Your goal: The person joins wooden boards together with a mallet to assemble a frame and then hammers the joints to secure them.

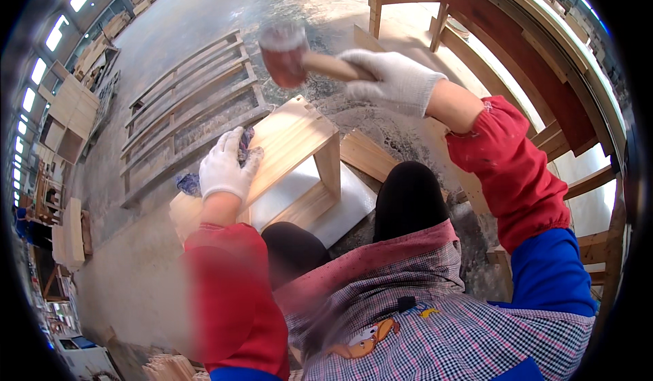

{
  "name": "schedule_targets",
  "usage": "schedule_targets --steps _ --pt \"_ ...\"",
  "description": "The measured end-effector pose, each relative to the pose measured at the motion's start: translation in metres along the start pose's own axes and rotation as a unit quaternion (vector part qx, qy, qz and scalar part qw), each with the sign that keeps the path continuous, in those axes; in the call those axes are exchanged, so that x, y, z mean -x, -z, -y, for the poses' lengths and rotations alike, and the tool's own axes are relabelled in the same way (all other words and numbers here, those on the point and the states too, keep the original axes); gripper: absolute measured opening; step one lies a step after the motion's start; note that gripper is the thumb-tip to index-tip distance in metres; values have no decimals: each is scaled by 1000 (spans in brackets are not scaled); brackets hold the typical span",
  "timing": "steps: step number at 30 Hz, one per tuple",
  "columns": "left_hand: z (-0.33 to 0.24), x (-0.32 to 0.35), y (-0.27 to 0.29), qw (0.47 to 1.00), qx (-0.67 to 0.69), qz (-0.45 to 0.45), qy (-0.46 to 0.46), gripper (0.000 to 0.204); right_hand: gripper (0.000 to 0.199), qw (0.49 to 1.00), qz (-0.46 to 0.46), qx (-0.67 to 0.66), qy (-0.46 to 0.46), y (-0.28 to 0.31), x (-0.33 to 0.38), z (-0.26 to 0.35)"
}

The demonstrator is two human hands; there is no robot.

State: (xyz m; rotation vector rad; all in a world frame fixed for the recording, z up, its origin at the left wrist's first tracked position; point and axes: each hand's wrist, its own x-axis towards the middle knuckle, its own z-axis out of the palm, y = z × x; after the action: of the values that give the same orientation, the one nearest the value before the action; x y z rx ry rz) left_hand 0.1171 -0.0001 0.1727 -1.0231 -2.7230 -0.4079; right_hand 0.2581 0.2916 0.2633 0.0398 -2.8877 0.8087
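My right hand (391, 81), in a white glove, is closed round the wooden handle of a mallet (284, 58). The mallet's reddish-brown head is blurred and hangs in the air beyond the far end of a pale wooden box frame (292, 139). That open-sided frame stands in front of my knees, with small notches along its far edge. On its left part lies my gloved left hand (230, 167), closed over a crumpled dark blue rag (246, 143) that shows between thumb and fingers. Part of the rag is hidden beneath the hand.
Under the frame is a white padded sheet (357, 201). A loose wooden board (367, 155) lies right of it. A slatted pallet (190, 105) rests on the concrete floor at the far left. A large wooden bench structure (517, 61) curves along my right side. Stacked panels (71, 109) stand farther left.
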Motion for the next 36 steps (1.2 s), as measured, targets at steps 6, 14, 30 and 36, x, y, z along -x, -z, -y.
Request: schedule_targets --steps 6,14,30,36 --pt "-4 -4 -2 1000 6 19 11 63 36 996 -38 -1 -85 -47 12 -8" --pt "2 -4 -6 999 -23 25 22 64 35 993 -105 -53 -26 8 5 29" --pt "-4 -8 -7 999 -35 35 14 64 33 991 -126 7 -49 -27 7 -5" --pt "-1 -7 -9 998 -46 34 16 64 35 983 26 141 -110 9 -3 -1"
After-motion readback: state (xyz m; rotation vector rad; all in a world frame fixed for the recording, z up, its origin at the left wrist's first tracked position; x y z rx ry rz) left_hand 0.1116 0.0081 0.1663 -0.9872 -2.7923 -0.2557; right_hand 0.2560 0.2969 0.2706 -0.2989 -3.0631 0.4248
